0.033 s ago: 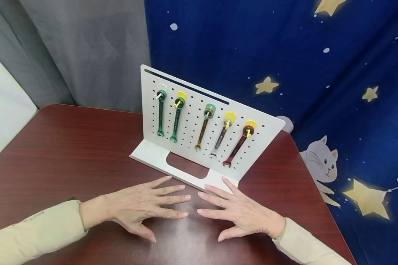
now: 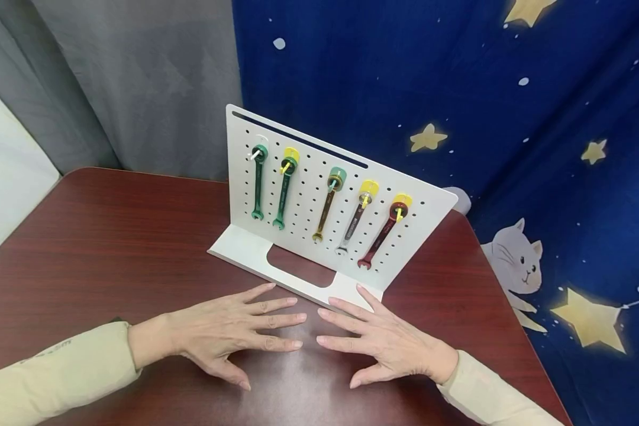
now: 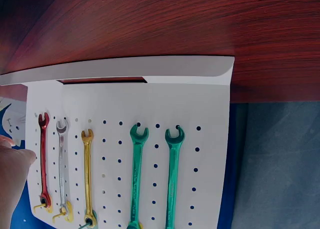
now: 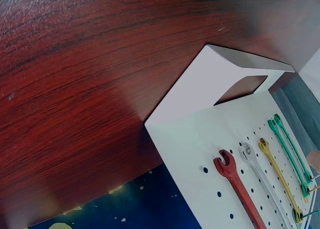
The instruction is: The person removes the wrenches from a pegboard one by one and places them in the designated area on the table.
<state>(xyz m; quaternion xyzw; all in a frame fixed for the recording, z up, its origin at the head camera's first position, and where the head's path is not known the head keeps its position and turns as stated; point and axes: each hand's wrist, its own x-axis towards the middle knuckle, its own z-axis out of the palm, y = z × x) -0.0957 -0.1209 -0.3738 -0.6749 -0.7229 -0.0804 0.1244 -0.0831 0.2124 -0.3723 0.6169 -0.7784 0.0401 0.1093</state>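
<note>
My left hand [image 2: 229,334] is spread flat over the table, palm down, fingers pointing right. Opposite it, my right hand [image 2: 389,346] has its fingers spread too and holds nothing. Its fingertips overlap the front of a white pegboard stand [image 2: 239,248]; touching or just above, I cannot tell. Wrenches hang from hooks on the board: two green wrenches [image 2: 284,195], a gold wrench [image 2: 326,213], a silver wrench [image 2: 351,228] and a red wrench [image 2: 379,239]. Their open ends point down. The left wrist view shows the red wrench [image 3: 43,159] near part of a hand.
A dark red wooden table [image 2: 138,236] carries the stand. Behind it hang a grey curtain [image 2: 138,77] and a blue curtain [image 2: 351,71] with stars and a cat. The stand's base has a wide cut-out, and a long slot runs along its top edge.
</note>
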